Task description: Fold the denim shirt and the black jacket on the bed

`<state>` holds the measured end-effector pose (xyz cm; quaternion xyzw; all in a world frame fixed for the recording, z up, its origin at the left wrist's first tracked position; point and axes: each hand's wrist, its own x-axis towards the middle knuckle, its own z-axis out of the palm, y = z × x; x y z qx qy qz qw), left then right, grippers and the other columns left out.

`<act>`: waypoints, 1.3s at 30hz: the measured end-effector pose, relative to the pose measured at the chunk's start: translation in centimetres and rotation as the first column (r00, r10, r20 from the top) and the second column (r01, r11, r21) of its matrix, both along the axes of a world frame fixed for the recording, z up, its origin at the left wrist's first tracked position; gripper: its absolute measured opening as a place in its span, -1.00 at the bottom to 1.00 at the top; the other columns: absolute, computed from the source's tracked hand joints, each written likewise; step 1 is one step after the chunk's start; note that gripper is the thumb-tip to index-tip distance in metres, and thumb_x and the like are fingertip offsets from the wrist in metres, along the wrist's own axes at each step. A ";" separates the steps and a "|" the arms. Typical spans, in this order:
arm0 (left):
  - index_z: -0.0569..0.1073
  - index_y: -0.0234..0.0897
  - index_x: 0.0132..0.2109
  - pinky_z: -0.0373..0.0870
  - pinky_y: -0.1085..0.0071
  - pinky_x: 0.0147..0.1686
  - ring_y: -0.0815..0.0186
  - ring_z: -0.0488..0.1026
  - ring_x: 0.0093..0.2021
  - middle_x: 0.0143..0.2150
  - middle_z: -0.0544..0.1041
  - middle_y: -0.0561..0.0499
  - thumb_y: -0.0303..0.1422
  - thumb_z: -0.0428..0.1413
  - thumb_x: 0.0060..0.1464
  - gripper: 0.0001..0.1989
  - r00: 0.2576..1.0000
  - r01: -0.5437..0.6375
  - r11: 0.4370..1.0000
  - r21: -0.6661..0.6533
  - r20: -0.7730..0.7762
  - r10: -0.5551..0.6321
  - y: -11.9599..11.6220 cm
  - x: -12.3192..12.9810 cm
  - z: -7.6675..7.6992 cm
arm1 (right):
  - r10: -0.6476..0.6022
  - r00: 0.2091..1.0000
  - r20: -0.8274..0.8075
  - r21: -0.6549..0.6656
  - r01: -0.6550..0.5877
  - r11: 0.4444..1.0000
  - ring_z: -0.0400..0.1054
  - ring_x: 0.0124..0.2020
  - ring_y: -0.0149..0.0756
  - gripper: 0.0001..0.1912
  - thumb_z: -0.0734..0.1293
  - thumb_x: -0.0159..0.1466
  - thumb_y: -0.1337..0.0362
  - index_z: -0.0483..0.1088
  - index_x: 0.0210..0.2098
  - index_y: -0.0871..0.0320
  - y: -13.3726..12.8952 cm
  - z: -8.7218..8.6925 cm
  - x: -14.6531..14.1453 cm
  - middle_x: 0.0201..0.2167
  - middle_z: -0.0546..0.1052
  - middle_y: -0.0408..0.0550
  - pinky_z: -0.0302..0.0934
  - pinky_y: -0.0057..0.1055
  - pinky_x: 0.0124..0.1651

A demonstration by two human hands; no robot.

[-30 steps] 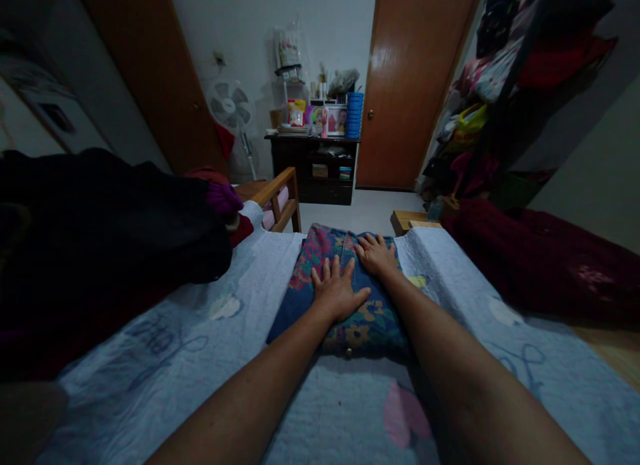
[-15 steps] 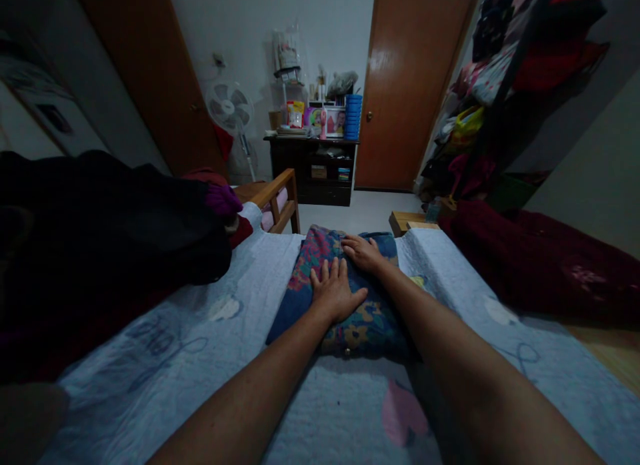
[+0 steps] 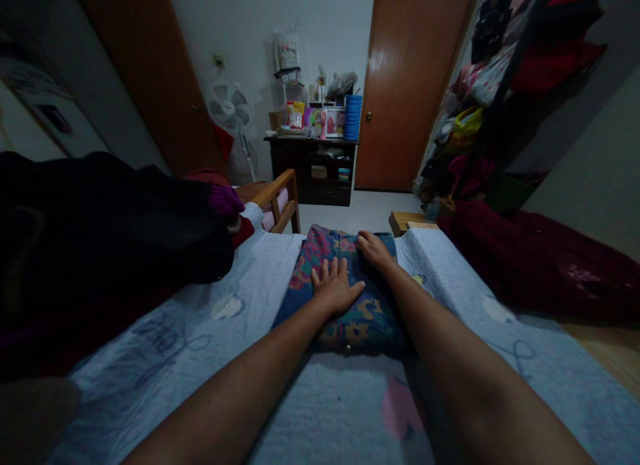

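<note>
A folded blue denim garment (image 3: pixel 357 333) with pink and yellow flowers lies on the bed in front of me. A metal button shows at its near edge. My left hand (image 3: pixel 336 291) rests flat on the middle of the garment, palm down with fingers spread. Farther off and to the right, my right hand (image 3: pixel 375 251) lies on the garment's far right part, its fingers close together and partly hidden. Neither hand grips the cloth. What kind of garment it is, the folds hide.
A pale blue quilted bedspread (image 3: pixel 310 411) lies under everything. Dark clothes (image 3: pixel 115 218) are heaped at left, a maroon garment (image 3: pixel 540 265) at right. Beyond the bed stand a wooden chair (image 3: pixel 280 198), a fan (image 3: pixel 230 108) and a dark cabinet (image 3: pixel 295 168).
My right hand has slid rightward across the garment's far part, away from my left hand. My left hand has stayed nearly in place.
</note>
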<state>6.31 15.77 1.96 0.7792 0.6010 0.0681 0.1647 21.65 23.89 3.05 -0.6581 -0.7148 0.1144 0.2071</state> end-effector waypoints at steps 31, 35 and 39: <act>0.11 0.03 0.33 -0.18 -0.19 0.24 -0.16 -0.12 0.37 0.44 -0.05 -0.01 0.23 -0.39 0.10 -0.23 0.992 -0.091 0.977 0.195 -0.068 0.106 8.9 -1.4 -1.0 | -0.357 0.921 0.158 -0.046 0.368 0.929 -0.14 0.36 0.01 -0.28 -0.03 0.33 -0.14 0.01 0.33 0.16 -3.6 -2.7 0.8 0.38 -0.04 0.19 -0.11 -0.05 0.26; 0.04 -0.03 0.36 -0.08 -0.15 0.24 -0.05 -0.19 0.40 0.45 -0.11 -0.06 0.19 -0.37 0.13 -0.24 0.994 -0.066 0.990 0.124 -0.077 0.076 8.9 -3.6 -0.7 | -0.292 0.943 0.157 -0.103 0.310 0.945 -0.08 0.34 -0.04 -0.31 0.00 0.36 -0.05 0.01 0.32 0.26 -3.2 -2.3 2.2 0.36 -0.01 0.24 -0.08 -0.15 0.26; 0.00 -0.05 0.38 -0.14 -0.25 0.22 -0.09 -0.21 0.40 0.45 -0.16 -0.08 0.16 -0.36 0.15 -0.25 0.990 -0.108 0.994 0.011 -0.085 0.108 8.0 -5.4 0.2 | -0.253 0.954 0.161 -0.135 0.275 0.952 0.03 0.29 -0.07 -0.44 0.03 0.36 0.10 0.14 0.24 0.29 -3.9 -1.3 2.9 0.30 0.15 0.23 -0.04 -0.19 0.24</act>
